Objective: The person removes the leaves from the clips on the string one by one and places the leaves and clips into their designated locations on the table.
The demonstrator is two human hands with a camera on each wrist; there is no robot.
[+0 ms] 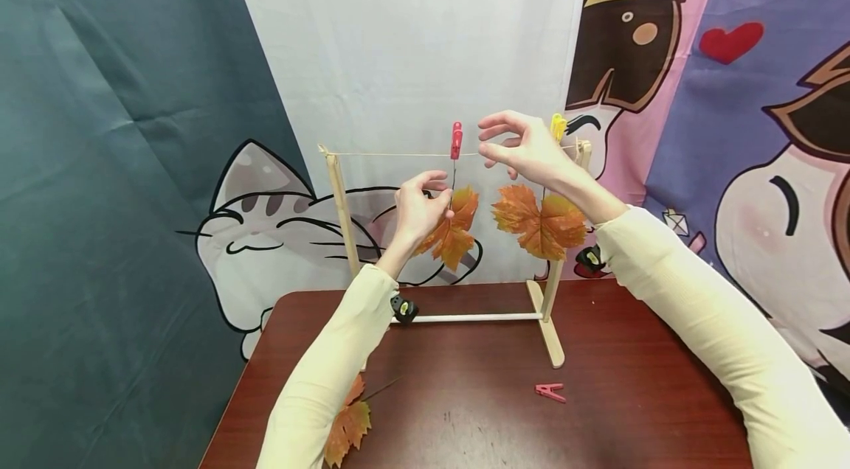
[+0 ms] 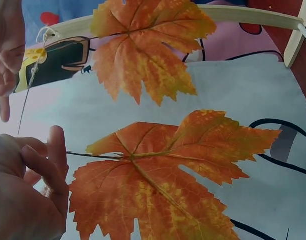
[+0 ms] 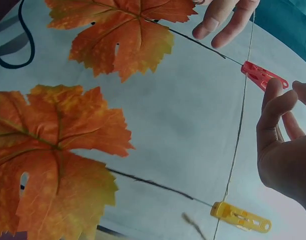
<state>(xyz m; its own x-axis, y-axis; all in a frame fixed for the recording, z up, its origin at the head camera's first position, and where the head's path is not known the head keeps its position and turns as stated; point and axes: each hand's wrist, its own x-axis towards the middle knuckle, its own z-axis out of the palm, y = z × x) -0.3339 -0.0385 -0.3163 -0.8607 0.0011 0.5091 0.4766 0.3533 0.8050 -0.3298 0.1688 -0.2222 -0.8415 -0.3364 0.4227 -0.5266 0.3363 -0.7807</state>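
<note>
A red clothespin (image 1: 456, 141) clips the dark stem of an orange maple-like leaf (image 1: 453, 237) to a thin string. My left hand (image 1: 421, 209) is beside that stem, its fingers loosely bent and parted; in the right wrist view its fingertips (image 3: 209, 29) appear apart from the stem. Just right of the red clothespin, my right hand (image 1: 524, 148) is raised with its thumb and fingers spread, holding nothing. A second leaf (image 1: 541, 222) hangs farther right from a yellow clothespin (image 3: 240, 217), partly hidden behind the right hand and wrist in the head view.
The string runs between two wooden posts (image 1: 341, 211) joined low down by a white rod (image 1: 474, 318). On the brown table (image 1: 465, 410) lie another red clothespin (image 1: 550, 391) and a leaf (image 1: 350, 425), partly covered by the left sleeve. A printed cloth (image 1: 412, 49) hangs behind.
</note>
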